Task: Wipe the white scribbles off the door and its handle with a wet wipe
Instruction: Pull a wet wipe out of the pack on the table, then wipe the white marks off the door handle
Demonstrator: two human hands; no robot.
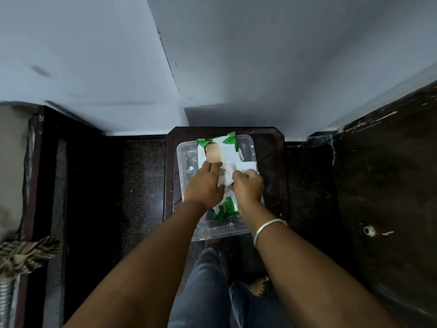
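A white and green pack of wet wipes [225, 147] lies in a clear plastic tray [186, 159] on a dark brown stool [269, 147]. My left hand [204, 185] presses down on the pack's left side. My right hand [248, 185] pinches a white wet wipe [228, 175] that sticks out of the pack's middle opening. The pack's flap [247, 165] is folded open to the right. A dark brown door [387, 185] stands at the right, with a small hole [367, 230] and white marks near its edge. Its handle is not visible.
White walls meet in a corner behind the stool. A dark doorway frame [47, 162] and a knotted striped curtain [23, 254] stand at the left. The floor [142, 185] is dark speckled stone. My jeans-clad legs and a bare foot [260, 285] are below the tray.
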